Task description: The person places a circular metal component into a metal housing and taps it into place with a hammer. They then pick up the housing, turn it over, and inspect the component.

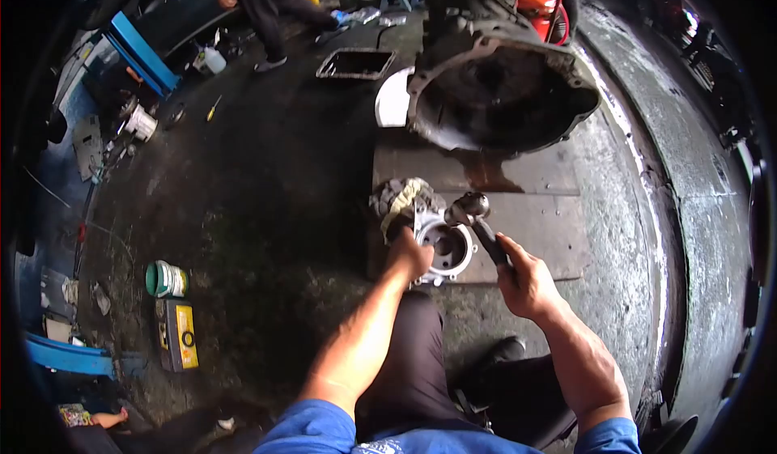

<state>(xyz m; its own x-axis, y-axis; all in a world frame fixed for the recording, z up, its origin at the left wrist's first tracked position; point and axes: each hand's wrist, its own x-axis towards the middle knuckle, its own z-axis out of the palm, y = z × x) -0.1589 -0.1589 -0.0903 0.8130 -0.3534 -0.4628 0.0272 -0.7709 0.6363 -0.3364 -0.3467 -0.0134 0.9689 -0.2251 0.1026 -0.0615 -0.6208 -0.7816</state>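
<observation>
My right hand [528,282] is wrapped round the dark handle of a hammer [489,239]. Its shiny, rounded metal head is over the upper right rim of a round silver metal housing [468,261]. My left hand [409,256] grips that housing at its left side, fingers partly hidden behind it. A wide central bore shows in the housing, with small lugs round its edge. Just beyond my left hand lies a crumpled grey and cream rag [402,197]. Beneath all this is a low, flat board [538,235].
A large gearbox case [506,142] with an open bell end stands at the board's far end, liquid stain before it. An oil pan [356,64], a bucket [167,279] and a yellow-black box [178,337] are on the floor. Another person's legs [275,9] show at the back left.
</observation>
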